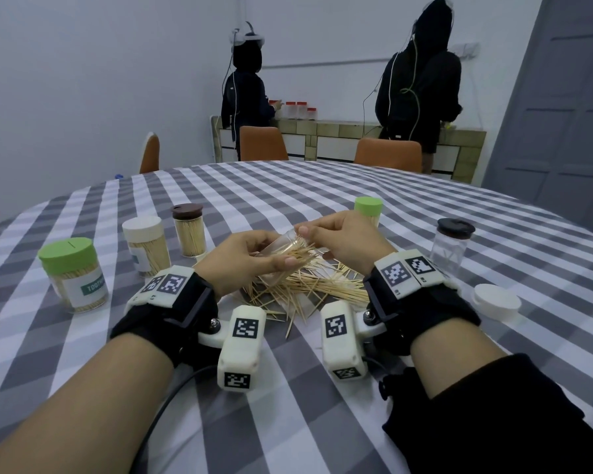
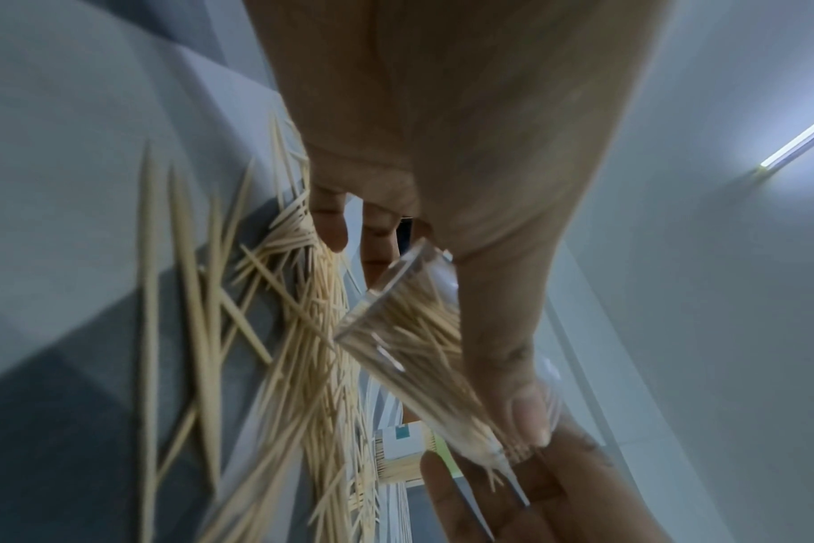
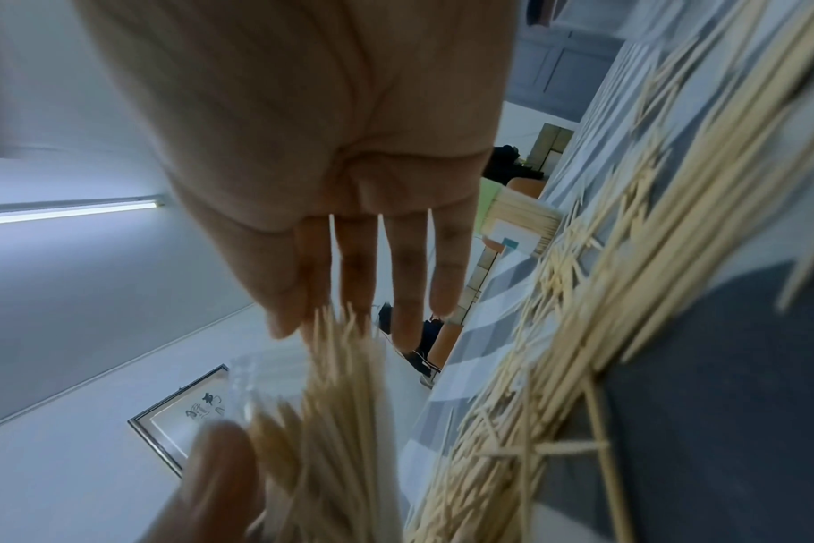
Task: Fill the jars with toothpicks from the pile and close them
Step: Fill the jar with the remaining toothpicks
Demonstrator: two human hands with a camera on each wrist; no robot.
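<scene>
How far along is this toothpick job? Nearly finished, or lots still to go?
About halfway, I'd judge. Done: four capped jars hold toothpicks, such as the green-lidded jar and brown-lidded jar. In hand: the left hand holds a tilted clear jar while the right hand feeds toothpicks in. Left: the pile, a white lid lying loose, and a capped jar that looks empty.

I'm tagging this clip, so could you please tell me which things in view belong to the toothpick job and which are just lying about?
Job:
- clear jar, held tilted in left hand
- right hand feeding in toothpicks
- toothpick pile
- empty dark-lidded jar
- loose white lid
- filled, lidded jars

Lying about:
- orange chairs
- red-lidded jars on far counter
</scene>
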